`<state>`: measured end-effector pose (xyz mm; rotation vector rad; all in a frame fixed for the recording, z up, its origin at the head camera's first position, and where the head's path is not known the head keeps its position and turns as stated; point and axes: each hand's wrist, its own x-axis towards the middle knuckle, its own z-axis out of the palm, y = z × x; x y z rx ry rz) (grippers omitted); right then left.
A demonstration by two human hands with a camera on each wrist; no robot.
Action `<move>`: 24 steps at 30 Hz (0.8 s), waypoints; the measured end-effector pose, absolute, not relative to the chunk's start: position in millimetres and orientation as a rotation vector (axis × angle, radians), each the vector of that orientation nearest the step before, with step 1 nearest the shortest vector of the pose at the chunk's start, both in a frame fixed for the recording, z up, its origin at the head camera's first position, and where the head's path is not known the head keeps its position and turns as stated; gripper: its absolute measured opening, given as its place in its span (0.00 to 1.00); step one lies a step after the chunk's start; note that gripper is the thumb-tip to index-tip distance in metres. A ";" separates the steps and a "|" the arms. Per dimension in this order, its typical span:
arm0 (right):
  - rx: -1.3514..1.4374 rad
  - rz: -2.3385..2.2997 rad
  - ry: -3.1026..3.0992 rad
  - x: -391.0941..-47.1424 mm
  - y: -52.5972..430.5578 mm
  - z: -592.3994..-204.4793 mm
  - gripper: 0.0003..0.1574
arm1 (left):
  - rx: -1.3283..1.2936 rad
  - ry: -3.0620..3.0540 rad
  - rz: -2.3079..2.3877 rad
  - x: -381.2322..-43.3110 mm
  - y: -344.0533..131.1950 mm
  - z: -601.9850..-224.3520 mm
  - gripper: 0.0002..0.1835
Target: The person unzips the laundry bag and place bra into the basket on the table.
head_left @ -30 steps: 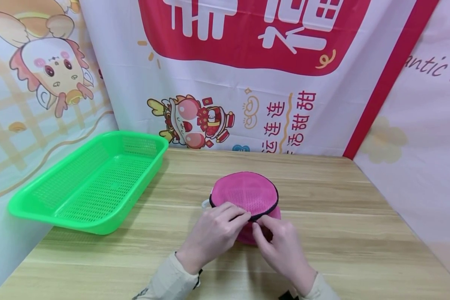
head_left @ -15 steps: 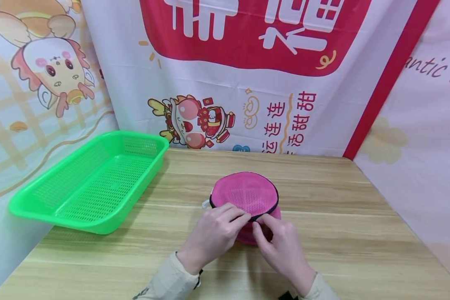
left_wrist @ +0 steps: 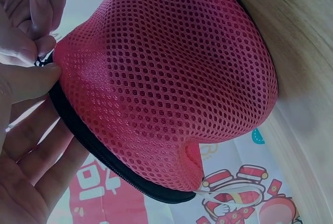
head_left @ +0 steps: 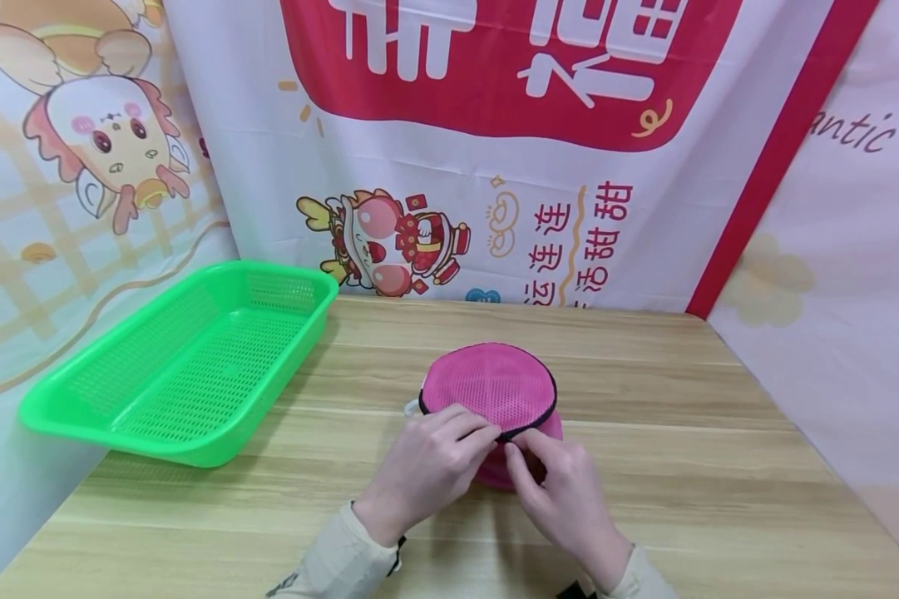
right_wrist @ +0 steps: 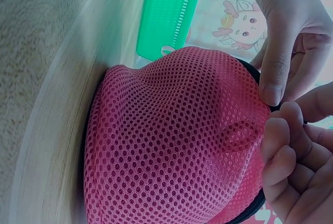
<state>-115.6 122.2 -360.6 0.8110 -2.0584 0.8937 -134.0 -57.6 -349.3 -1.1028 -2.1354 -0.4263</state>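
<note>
A pink mesh zip bag with a round top and a black zipper edge stands on the table, bulging at its sides. My left hand pinches the zipper edge at the front between thumb and fingers, its other fingers spread behind the edge in the left wrist view. Right beside it, my right hand pinches at the same edge with thumb and forefinger; whether it grips a zipper pull is hidden by the fingertips. A pale loop sticks out from the bag's left side. The bag's contents cannot be made out.
A green perforated plastic basket stands at the left of the wooden table, tilted against the left wall cloth. Printed cloths hang behind the table and along both sides.
</note>
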 end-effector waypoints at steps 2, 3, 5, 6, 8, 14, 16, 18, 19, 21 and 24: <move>0.822 0.901 -2.051 -115.6 122.0 -360.1 0.07 | -1.105 -2.130 -0.432 -134.2 -57.7 -349.4 0.10; 0.827 0.906 -2.049 -115.5 121.9 -360.0 0.07 | -1.106 -2.128 -0.431 -134.3 -57.8 -349.4 0.10; 0.831 0.912 -2.046 -115.4 121.8 -359.7 0.07 | -1.107 -2.127 -0.428 -134.2 -57.9 -349.3 0.10; 0.832 0.915 -2.046 -115.3 121.7 -359.7 0.07 | -1.109 -2.127 -0.424 -134.1 -57.9 -349.2 0.10; 0.834 0.916 -2.046 -115.1 121.7 -359.5 0.07 | -1.109 -2.125 -0.411 -134.0 -58.0 -349.0 0.10; 0.831 0.920 -2.044 -114.4 121.4 -359.3 0.08 | -1.109 -2.125 -0.399 -133.8 -57.9 -348.9 0.09; 0.830 0.921 -2.044 -114.2 121.4 -359.3 0.09 | -1.108 -2.126 -0.402 -133.8 -57.9 -348.9 0.09; 0.828 0.918 -2.045 -114.0 121.4 -359.2 0.09 | -1.107 -2.125 -0.401 -133.8 -57.8 -348.8 0.09; 0.827 0.915 -2.046 -114.0 121.4 -359.3 0.09 | -1.107 -2.125 -0.400 -133.7 -57.7 -348.7 0.09; 0.824 0.910 -2.049 -113.9 121.5 -359.4 0.08 | -1.105 -2.131 -0.396 -133.5 -57.8 -348.6 0.09; 0.814 0.909 -2.047 -114.1 121.6 -359.7 0.07 | -1.103 -2.146 -0.385 -133.0 -58.1 -348.6 0.09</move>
